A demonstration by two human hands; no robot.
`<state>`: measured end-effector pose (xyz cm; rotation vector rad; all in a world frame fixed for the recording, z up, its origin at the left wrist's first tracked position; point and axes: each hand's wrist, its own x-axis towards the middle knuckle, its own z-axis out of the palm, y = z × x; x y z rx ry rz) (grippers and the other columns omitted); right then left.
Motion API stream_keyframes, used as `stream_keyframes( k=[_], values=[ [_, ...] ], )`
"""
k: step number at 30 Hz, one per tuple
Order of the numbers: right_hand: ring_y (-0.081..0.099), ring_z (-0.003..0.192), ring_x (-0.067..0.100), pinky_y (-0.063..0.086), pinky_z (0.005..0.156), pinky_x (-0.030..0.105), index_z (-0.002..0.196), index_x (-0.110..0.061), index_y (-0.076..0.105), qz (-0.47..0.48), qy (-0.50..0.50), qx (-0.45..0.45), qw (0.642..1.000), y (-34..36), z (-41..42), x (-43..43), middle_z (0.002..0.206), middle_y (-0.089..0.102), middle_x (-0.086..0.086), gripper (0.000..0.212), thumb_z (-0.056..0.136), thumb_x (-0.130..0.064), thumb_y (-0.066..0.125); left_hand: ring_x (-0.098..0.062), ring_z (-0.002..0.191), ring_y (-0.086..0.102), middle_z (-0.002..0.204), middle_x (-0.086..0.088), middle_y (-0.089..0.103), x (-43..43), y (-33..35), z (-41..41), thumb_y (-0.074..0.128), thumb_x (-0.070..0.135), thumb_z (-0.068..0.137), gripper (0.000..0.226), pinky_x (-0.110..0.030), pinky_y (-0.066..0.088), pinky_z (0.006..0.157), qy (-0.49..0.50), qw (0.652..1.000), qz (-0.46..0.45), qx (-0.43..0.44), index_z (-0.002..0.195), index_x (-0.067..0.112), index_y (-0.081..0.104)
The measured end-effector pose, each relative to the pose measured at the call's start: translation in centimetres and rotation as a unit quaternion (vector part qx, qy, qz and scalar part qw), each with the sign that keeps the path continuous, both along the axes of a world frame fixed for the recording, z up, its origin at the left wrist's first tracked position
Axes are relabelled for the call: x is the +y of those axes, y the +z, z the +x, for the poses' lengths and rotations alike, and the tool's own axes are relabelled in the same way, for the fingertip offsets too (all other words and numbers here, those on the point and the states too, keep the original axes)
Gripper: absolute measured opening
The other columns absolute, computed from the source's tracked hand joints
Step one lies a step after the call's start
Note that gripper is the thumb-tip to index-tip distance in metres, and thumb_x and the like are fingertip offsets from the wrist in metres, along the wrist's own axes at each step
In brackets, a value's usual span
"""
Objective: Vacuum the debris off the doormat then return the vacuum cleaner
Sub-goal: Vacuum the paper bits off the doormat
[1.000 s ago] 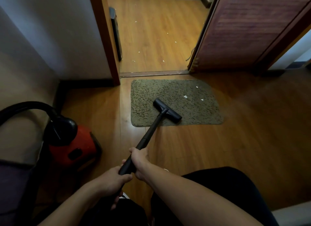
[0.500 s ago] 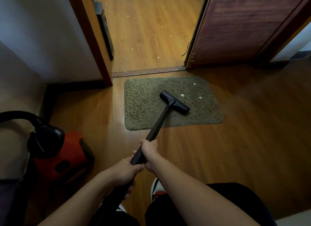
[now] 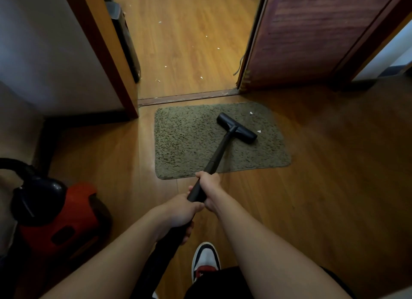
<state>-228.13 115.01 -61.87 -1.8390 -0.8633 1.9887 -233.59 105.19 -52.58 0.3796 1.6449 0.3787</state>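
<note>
Nozzle [image 3: 236, 128] advanced across doormat [image 3: 189, 142], no writing legible

We note both forearms extended forward and bare. Our right hand [image 3: 209, 188] is clenched round the wand [image 3: 219, 152] ahead; our left hand [image 3: 181, 211] is clenched just behind it, nearly touching.

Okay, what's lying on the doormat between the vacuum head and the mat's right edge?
In the head view, one small white scrap lies on the doormat just right of the vacuum head; beyond it the pile is bare to the edge.
</note>
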Motion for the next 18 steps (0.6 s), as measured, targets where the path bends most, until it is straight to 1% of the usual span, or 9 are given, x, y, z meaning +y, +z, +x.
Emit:
stream_keyframes(
  k=[2,6,9,12,14,16,18],
  values=[
    [0.065,0.046,0.022,0.058,0.052,0.037,0.125,-0.004,0.045,0.005,0.001,-0.003,1.0,-0.3,0.1,0.9,0.079,0.062,0.018,0.029,0.1,-0.011,0.058,-0.015,0.044,0.046,0.061,-0.007,0.047,0.9,-0.1,0.3,0.047,0.03,0.102,0.021,-0.024,0.044,0.044,-0.001,1.0,0.004,0.001,0.122,0.023,0.043],
    [0.066,0.05,0.024,0.063,0.063,0.045,0.124,-0.006,0.043,0.005,-0.005,0.002,1.0,-0.7,0.2,1.9,0.091,0.061,0.02,0.032,0.098,-0.009,0.06,-0.015,0.044,0.045,0.06,-0.006,0.046,1.8,-0.4,0.5,0.047,0.029,0.102,0.016,-0.024,0.044,0.044,0.002,1.0,0.01,-0.004,0.117,0.024,0.043],
    [0.065,0.051,0.024,0.062,0.061,0.043,0.125,-0.006,0.043,0.002,-0.007,0.003,1.0,-0.8,0.0,1.6,0.09,0.062,0.021,0.03,0.099,-0.009,0.059,-0.015,0.043,0.046,0.059,-0.006,0.046,1.5,-0.4,0.1,0.048,0.03,0.102,0.019,-0.024,0.044,0.045,-0.002,1.0,0.004,0.0,0.118,0.02,0.045],
    [0.065,0.054,0.025,0.062,0.063,0.043,0.125,-0.007,0.043,-0.012,-0.011,0.014,1.0,-0.5,-0.5,0.2,0.087,0.062,0.02,0.028,0.1,-0.009,0.056,-0.014,0.042,0.046,0.059,-0.006,0.047,0.1,-0.1,-0.6,0.049,0.031,0.101,0.023,-0.024,0.044,0.044,-0.004,1.0,-0.007,0.002,0.121,0.021,0.044],
    [0.065,0.051,0.024,0.06,0.055,0.038,0.127,-0.008,0.044,-0.02,-0.008,0.02,1.0,-0.2,-1.1,-1.3,0.097,0.063,0.022,0.029,0.1,-0.008,0.055,-0.015,0.041,0.047,0.06,-0.007,0.048,-1.3,0.1,-1.2,0.049,0.031,0.102,0.025,-0.024,0.044,0.042,-0.005,1.0,-0.013,0.007,0.125,0.025,0.04],
    [0.066,0.044,0.021,0.058,0.047,0.034,0.13,-0.01,0.043,-0.02,-0.006,0.026,0.999,-0.4,-1.8,-3.0,0.112,0.065,0.024,0.033,0.099,-0.008,0.055,-0.015,0.04,0.047,0.06,-0.008,0.049,-2.9,0.5,-1.8,0.049,0.031,0.102,0.027,-0.025,0.044,0.041,-0.008,1.0,-0.01,0.008,0.126,0.024,0.038],
    [0.067,0.043,0.02,0.058,0.048,0.033,0.134,-0.013,0.043,-0.02,0.0,0.031,0.999,-0.6,-2.5,-4.9,0.116,0.065,0.022,0.036,0.1,-0.008,0.054,-0.016,0.039,0.047,0.059,-0.007,0.049,-4.6,1.0,-2.4,0.049,0.031,0.102,0.029,-0.025,0.044,0.041,-0.009,1.0,-0.015,0.007,0.127,0.024,0.036]
  ],
)
